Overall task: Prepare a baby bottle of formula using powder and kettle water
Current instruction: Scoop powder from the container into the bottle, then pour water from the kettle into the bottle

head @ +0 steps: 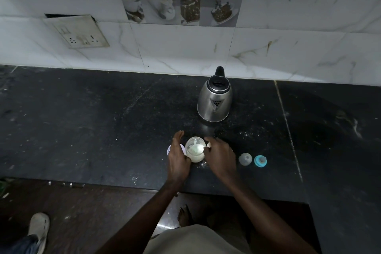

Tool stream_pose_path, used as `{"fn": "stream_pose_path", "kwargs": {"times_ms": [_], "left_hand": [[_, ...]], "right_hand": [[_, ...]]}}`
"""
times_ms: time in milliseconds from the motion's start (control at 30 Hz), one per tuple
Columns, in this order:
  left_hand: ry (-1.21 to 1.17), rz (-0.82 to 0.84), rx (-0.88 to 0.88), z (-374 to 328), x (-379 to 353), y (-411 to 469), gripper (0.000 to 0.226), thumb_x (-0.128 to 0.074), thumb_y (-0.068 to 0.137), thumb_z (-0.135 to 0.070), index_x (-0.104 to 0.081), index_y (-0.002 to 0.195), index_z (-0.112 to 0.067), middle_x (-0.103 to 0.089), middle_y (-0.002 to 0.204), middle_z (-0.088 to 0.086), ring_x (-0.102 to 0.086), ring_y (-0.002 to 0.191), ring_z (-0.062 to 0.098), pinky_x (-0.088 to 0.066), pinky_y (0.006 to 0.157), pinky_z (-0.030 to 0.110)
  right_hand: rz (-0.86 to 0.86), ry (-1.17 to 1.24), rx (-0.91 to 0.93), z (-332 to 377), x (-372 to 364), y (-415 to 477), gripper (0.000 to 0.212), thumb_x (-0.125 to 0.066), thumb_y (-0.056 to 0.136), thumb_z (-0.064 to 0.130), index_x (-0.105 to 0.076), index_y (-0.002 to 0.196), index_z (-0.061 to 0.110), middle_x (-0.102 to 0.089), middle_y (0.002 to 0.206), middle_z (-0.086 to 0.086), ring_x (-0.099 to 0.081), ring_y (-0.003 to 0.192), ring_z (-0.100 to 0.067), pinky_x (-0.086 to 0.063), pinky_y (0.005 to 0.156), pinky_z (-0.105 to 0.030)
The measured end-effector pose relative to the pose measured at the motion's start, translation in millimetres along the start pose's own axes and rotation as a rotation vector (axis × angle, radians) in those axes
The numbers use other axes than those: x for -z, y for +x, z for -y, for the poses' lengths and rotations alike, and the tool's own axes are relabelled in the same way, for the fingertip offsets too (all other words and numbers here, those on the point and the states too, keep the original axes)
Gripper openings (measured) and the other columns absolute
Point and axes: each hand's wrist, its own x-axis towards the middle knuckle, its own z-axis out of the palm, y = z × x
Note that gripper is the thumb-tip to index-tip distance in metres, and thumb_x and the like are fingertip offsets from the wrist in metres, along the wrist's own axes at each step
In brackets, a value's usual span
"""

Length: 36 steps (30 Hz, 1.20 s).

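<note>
A clear open container (194, 151) with white powder inside stands near the counter's front edge. My left hand (177, 158) lies against its left side with the fingers stretched out, over a white lid (168, 150). My right hand (221, 155) is at the container's right rim and pinches a small white scoop (208, 144) that reaches into the mouth. The steel kettle (215, 98) stands behind them, lid shut and spout toward me. A grey dome cap (245, 159) and a teal teat ring (260, 161) lie to the right.
The black stone counter (103, 126) has powder specks around the container. A tiled wall with a socket plate (79, 32) runs behind it. Another person's shoe (39, 227) is on the floor at lower left, and my bare foot (184, 215) is below the counter edge.
</note>
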Motion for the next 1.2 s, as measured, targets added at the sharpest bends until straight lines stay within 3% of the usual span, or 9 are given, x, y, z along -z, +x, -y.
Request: {"fn": "stream_pose_path", "kwargs": {"times_ms": [133,267,433,533,667,867,1000,1133,1200], "left_hand": [[-0.019,0.02,-0.037,-4.3,-3.4,-0.7,0.087,-0.055,0.07,0.016,-0.042,0.15,-0.015,-0.053,0.141,-0.019,-0.051,0.128,0.001,-0.04,0.112,0.025],[-0.031,0.069,-0.024,-12.1,-9.2,1.6,0.079,-0.047,0.07,0.004,-0.045,0.147,-0.01,-0.054,0.149,-0.005,-0.059,0.124,0.015,-0.031,0.105,0.0],[-0.046,0.101,-0.039,-21.1,-15.6,7.8,0.084,-0.042,0.068,-0.016,-0.041,0.152,-0.009,-0.049,0.154,-0.003,-0.045,0.131,-0.009,-0.034,0.106,0.003],[-0.036,0.079,-0.081,-26.9,-18.9,13.8,0.084,-0.041,0.068,-0.011,-0.04,0.152,-0.011,-0.05,0.155,0.001,-0.047,0.137,0.002,-0.037,0.111,0.014],[-0.001,-0.002,-0.137,-42.0,-26.3,35.7,0.079,-0.038,0.069,0.002,-0.044,0.148,-0.002,-0.055,0.151,0.01,-0.052,0.141,0.023,-0.043,0.118,0.043],[0.078,0.073,-0.14,-80.0,-37.1,103.9,0.041,-0.049,0.109,-0.02,-0.044,0.146,-0.004,-0.056,0.147,0.015,-0.056,0.135,0.029,-0.046,0.111,0.04],[0.035,0.184,-0.053,-113.0,-47.4,156.4,0.038,-0.047,0.109,-0.042,-0.056,0.126,-0.009,-0.063,0.125,0.012,-0.062,0.116,0.028,-0.052,0.102,0.049],[-0.008,0.265,0.078,-132.3,-56.7,193.9,0.047,-0.043,0.107,-0.055,-0.065,0.12,-0.015,-0.07,0.122,0.005,-0.063,0.11,0.02,-0.048,0.098,0.037],[0.021,0.304,0.108,-132.1,-60.0,203.8,0.051,-0.043,0.105,-0.059,-0.065,0.125,-0.018,-0.068,0.125,0.002,-0.06,0.11,0.016,-0.042,0.096,0.033]], "right_hand": [[-0.094,0.158,-0.008,-11.2,0.5,-8.6,0.038,-0.067,0.09,0.006,-0.073,0.126,0.016,-0.07,0.117,-0.007,-0.07,0.104,-0.03,-0.057,0.086,-0.043],[-0.075,0.23,0.086,-19.5,-3.8,-15.0,0.011,-0.07,0.086,-0.003,-0.078,0.089,0.004,-0.072,0.086,-0.014,-0.07,0.08,-0.031,-0.055,0.072,-0.044],[-0.066,0.219,0.134,-21.1,2.0,-10.1,0.033,-0.078,0.094,0.021,-0.069,0.07,0.001,-0.07,0.07,-0.013,-0.066,0.067,-0.026,-0.044,0.064,-0.031],[-0.001,0.185,0.041,-19.4,8.5,-2.3,0.046,-0.066,0.103,0.037,-0.066,0.073,0.002,-0.07,0.072,-0.017,-0.068,0.068,-0.032,-0.049,0.064,-0.041],[-0.023,-0.035,-0.03,-16.3,17.1,7.5,0.027,-0.062,0.093,0.025,-0.069,0.074,0.008,-0.072,0.077,-0.015,-0.069,0.073,-0.038,-0.04,0.06,-0.034],[-0.085,0.049,-0.138,-31.6,48.0,49.6,0.029,-0.063,0.084,0.004,-0.048,0.061,0.014,-0.06,0.066,-0.008,-0.059,0.065,-0.031,-0.041,0.058,-0.035],[-0.073,0.221,-0.174,-45.0,80.4,113.9,0.025,-0.063,0.085,-0.006,-0.073,0.105,0.006,-0.073,0.108,-0.017,-0.067,0.107,-0.036,-0.054,0.092,-0.042],[-0.099,0.355,-0.299,-41.5,107.3,186.2,0.015,-0.061,0.094,0.009,-0.071,0.093,-0.002,-0.071,0.098,-0.021,-0.068,0.108,-0.038,-0.049,0.091,-0.039],[-0.065,0.403,-0.316,-32.7,115.5,218.4,0.037,-0.055,0.104,0.023,-0.073,0.096,-0.008,-0.073,0.104,-0.026,-0.069,0.108,-0.039,-0.048,0.089,-0.04]]}}
